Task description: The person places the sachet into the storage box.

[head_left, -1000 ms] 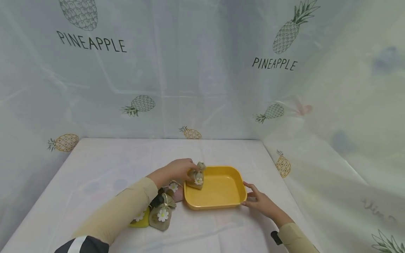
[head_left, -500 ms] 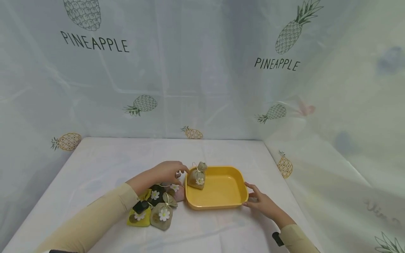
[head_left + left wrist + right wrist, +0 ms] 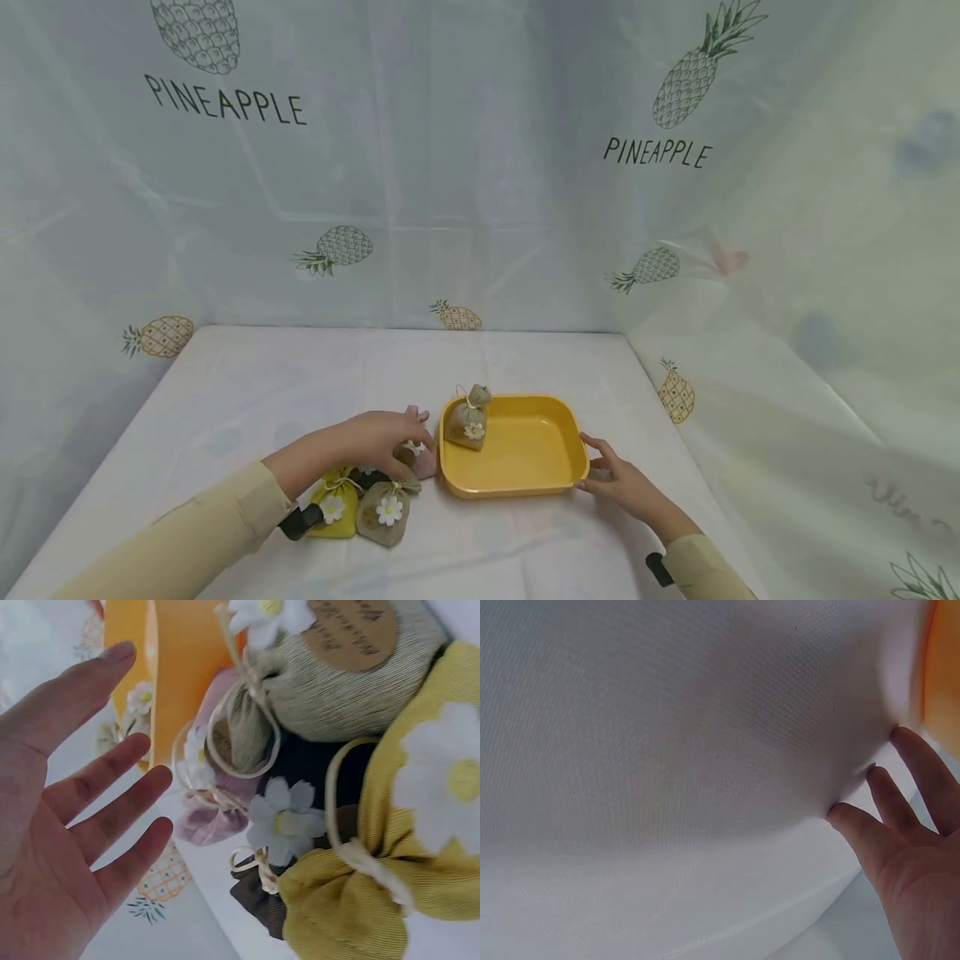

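My left hand [image 3: 375, 440] hovers, fingers spread, over a group of small drawstring sachets, each with a white flower. In the left wrist view these are a yellow sachet [image 3: 341, 911], a grey-green sachet [image 3: 337, 709], a pink sachet [image 3: 206, 826] and a black sachet [image 3: 300, 761], which is partly covered. Nothing is between the left fingers. Another grey-green sachet [image 3: 460, 427] leans upright in the left end of a yellow tray [image 3: 517, 490]. With fingers extended, my right hand [image 3: 626, 487] touches the tray's right side.
A white cloth [image 3: 465, 567] covers the table. Behind it hangs a pale curtain [image 3: 487, 167] with pineapple prints, continuing along the right side. The pink sachet lies close against the tray's left wall.
My left hand has let go of the grey-green sachet in the tray and moved left and toward me, over the other sachets. The right hand has stayed at the tray.
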### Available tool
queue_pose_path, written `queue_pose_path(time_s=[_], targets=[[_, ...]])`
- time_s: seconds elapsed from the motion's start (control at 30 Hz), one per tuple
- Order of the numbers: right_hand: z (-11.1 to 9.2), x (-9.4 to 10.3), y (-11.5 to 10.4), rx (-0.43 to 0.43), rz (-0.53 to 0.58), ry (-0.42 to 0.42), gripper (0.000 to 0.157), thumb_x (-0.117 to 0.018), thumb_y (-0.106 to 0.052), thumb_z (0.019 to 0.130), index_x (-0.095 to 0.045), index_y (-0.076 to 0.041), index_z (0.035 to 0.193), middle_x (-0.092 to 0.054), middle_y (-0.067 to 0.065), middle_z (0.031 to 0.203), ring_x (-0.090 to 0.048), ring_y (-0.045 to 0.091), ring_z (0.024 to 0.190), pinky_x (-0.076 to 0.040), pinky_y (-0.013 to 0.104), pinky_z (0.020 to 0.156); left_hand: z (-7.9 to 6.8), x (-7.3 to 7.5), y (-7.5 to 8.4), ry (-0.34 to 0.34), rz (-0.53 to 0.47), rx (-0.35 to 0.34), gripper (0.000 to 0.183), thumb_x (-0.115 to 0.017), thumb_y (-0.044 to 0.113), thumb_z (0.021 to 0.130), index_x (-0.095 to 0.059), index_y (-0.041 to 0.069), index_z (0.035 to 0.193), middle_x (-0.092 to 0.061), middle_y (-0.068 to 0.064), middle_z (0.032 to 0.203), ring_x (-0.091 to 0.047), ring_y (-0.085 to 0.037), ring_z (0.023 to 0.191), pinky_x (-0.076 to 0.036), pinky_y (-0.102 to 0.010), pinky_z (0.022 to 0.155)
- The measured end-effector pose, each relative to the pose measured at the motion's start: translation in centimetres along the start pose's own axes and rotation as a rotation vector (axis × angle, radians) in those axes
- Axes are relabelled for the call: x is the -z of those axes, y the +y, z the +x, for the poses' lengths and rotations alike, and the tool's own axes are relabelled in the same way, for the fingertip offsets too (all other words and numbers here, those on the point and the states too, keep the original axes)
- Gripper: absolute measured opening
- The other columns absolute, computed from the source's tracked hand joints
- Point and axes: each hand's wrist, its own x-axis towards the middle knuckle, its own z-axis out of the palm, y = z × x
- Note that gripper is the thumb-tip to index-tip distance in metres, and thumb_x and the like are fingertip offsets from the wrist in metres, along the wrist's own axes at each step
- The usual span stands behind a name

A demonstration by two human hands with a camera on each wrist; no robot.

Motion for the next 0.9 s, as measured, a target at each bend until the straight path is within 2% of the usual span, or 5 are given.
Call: queue_pose_path(time_s=[0.17, 0.37, 0.53, 0.67, 0.9], targets=[[-0.2, 0.0, 0.0, -0.003, 0.003, -0.006, 0.081, -0.075, -0.045, 0.083, -0.033, -0.027, 0.150, -0.062, 0.012, 0.124, -0.048, 0.045, 0.123, -0.035, 0.069, 0.095, -1.0, -1.0, -0.1, -0.056, 0.044, -0.019, 0.053, -0.087, 0.038, 0.070, -0.067, 0.026, 0.117, -0.057, 0.013, 0.108, -0.055, -0.005, 0.099, -0.049, -0.031, 0.084], [-0.1, 0.0, -0.1, -0.002, 0.004, -0.003, 0.081, -0.075, -0.044, 0.084, -0.033, -0.027, 0.151, -0.061, 0.013, 0.125, -0.048, 0.045, 0.122, -0.037, 0.068, 0.095, -1.8, -1.8, 0.0, -0.114, 0.034, 0.019, 0.055, -0.091, 0.039, 0.064, -0.068, 0.034, 0.113, -0.049, 0.012, 0.105, -0.047, -0.004, 0.094, -0.047, -0.027, 0.081], [0.0, 0.0, 0.0, -0.020, 0.001, -0.004, 0.082, -0.074, -0.045, 0.083, -0.032, -0.028, 0.151, -0.060, 0.014, 0.127, -0.047, 0.045, 0.123, -0.038, 0.067, 0.095, -2.1, -2.4, 0.0, -0.140, 0.030, 0.019, 0.053, -0.089, 0.041, 0.067, -0.069, 0.035, 0.116, -0.050, 0.011, 0.115, -0.049, -0.006, 0.102, -0.046, -0.029, 0.089], [0.0, 0.0, -0.1, -0.033, 0.002, -0.005, 0.082, -0.074, -0.047, 0.083, -0.031, -0.029, 0.151, -0.060, 0.013, 0.127, -0.046, 0.045, 0.125, -0.036, 0.068, 0.096, -2.1, -2.9, -0.1, -0.152, 0.044, 0.019, 0.052, -0.086, 0.042, 0.070, -0.069, 0.035, 0.119, -0.049, 0.009, 0.117, -0.049, -0.004, 0.099, -0.046, -0.028, 0.088], [0.0, -0.2, 0.0, -0.036, 0.001, -0.002, 0.083, -0.074, -0.047, 0.083, -0.031, -0.028, 0.151, -0.060, 0.014, 0.127, -0.046, 0.045, 0.124, -0.037, 0.068, 0.095, -1.7, -3.7, -0.2, -0.171, 0.087, 0.022, 0.047, -0.085, 0.034, 0.074, -0.071, 0.032, 0.119, -0.049, 0.005, 0.116, -0.048, -0.004, 0.094, -0.046, -0.026, 0.086]])
